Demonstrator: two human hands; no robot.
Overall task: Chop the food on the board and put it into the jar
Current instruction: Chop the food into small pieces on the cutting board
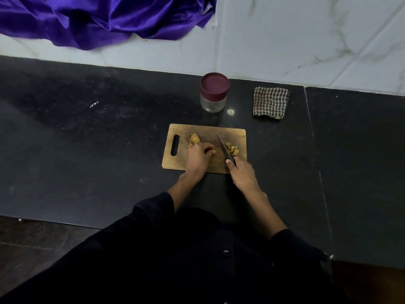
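A wooden cutting board point(171, 163) with a handle slot lies on the black counter. On it my left hand point(199, 156) presses down on a piece of yellow-brown food, most of it hidden under my fingers. A whole lump of the same food point(194, 138) sits just beyond that hand. My right hand point(242, 174) grips the black handle of a knife point(222, 144), whose blade points away across the board. A small pile of chopped pieces point(232, 149) lies to the right of the blade. The glass jar point(213, 104), closed with a maroon lid, stands behind the board.
A folded checked cloth point(270, 102) lies right of the jar. Purple satin fabric point(98, 16) drapes over the white marble wall at the back left. A seam in the black counter point(315, 154) runs front to back on the right.
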